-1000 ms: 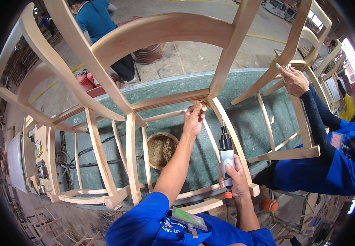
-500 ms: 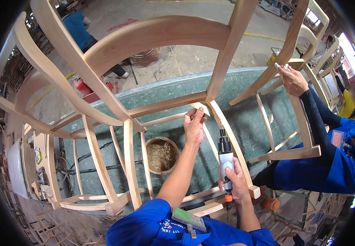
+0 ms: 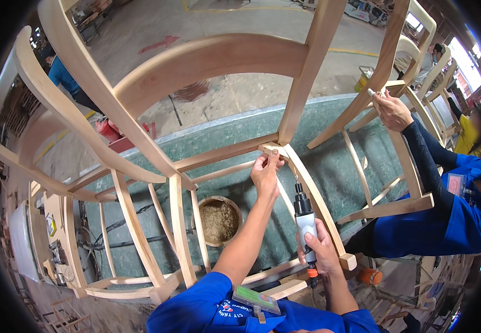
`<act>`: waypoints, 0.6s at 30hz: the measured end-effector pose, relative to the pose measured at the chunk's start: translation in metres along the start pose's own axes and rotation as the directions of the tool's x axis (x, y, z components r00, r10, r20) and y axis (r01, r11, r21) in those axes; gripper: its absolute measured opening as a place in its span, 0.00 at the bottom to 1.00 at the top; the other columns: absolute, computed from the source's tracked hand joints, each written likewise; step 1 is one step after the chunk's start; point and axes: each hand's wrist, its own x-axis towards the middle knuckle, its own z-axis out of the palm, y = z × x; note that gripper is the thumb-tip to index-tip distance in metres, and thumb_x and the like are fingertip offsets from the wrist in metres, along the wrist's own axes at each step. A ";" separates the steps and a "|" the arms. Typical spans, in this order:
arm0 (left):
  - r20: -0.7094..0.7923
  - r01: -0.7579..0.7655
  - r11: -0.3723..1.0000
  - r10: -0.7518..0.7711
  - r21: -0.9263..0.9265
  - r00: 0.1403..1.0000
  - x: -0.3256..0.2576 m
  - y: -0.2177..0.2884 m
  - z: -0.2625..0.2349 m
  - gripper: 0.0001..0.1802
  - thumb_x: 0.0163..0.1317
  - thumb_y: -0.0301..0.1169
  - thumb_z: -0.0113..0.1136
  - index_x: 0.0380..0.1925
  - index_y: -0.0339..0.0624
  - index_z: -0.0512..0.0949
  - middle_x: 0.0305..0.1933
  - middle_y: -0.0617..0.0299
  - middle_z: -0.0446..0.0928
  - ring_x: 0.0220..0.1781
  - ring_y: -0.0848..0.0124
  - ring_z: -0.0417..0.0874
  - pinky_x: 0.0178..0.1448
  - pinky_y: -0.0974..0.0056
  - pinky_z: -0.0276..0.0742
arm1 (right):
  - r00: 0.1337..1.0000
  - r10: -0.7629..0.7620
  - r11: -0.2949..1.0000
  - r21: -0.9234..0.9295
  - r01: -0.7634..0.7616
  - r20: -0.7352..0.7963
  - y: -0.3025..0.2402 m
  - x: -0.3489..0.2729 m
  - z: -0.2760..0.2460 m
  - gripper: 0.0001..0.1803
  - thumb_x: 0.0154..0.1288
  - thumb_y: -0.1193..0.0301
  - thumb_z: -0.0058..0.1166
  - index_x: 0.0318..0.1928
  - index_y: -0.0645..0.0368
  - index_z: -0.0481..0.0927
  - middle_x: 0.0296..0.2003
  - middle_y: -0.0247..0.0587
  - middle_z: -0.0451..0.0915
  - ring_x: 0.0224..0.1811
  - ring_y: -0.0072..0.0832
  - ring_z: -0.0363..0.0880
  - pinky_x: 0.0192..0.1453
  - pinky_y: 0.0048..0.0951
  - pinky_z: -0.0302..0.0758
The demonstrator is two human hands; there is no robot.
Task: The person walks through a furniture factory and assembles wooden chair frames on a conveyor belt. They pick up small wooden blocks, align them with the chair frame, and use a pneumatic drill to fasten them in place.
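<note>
My left hand (image 3: 265, 175) pinches a small wooden block (image 3: 271, 148) between thumb and fingers, at the inner corner of the wooden chair (image 3: 212, 55), centre of picture. My right hand (image 3: 323, 244) is wrapped around a grey power screwdriver (image 3: 307, 225), lower centre, bit upward. Outward: round container (image 3: 218, 200), left of centre, over green tabletop (image 3: 329, 161); co-worker's hand (image 3: 393, 112), upper right.

On the worktop (image 3: 335, 172), a chair frame (image 3: 210, 64) rests right of another frame (image 3: 74, 111), with a bucket (image 3: 216, 198) left of the left hand (image 3: 267, 176) and a power driver (image 3: 306, 223) in the right hand (image 3: 321, 247).
</note>
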 end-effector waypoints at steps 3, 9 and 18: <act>0.044 0.029 0.997 -0.026 -0.071 0.999 0.002 0.001 -0.006 0.18 0.66 0.35 0.73 0.45 0.33 0.80 0.37 0.63 0.82 0.35 0.78 0.81 0.44 0.71 0.80 | 1.000 0.026 1.000 -0.013 -0.026 -0.009 0.002 0.001 -0.002 0.30 0.69 0.62 0.65 0.62 0.57 0.64 0.36 0.41 0.76 0.20 0.26 0.78 0.20 0.27 0.77; 0.004 -0.072 0.990 0.073 -0.123 0.997 0.000 -0.011 0.000 0.16 0.68 0.34 0.70 0.44 0.32 0.78 0.37 0.61 0.82 0.36 0.76 0.83 0.46 0.70 0.85 | 0.997 0.062 0.997 -0.034 -0.064 -0.053 0.006 0.004 -0.002 0.30 0.68 0.63 0.65 0.62 0.57 0.64 0.36 0.42 0.76 0.20 0.26 0.77 0.20 0.28 0.78; 0.197 -0.032 0.993 0.053 -0.110 0.979 0.015 -0.012 -0.029 0.15 0.69 0.34 0.68 0.44 0.33 0.78 0.39 0.60 0.82 0.38 0.75 0.84 0.47 0.67 0.87 | 0.999 0.040 0.995 -0.092 -0.043 -0.033 0.010 0.008 -0.002 0.30 0.70 0.62 0.63 0.64 0.57 0.63 0.35 0.42 0.76 0.20 0.27 0.78 0.20 0.28 0.77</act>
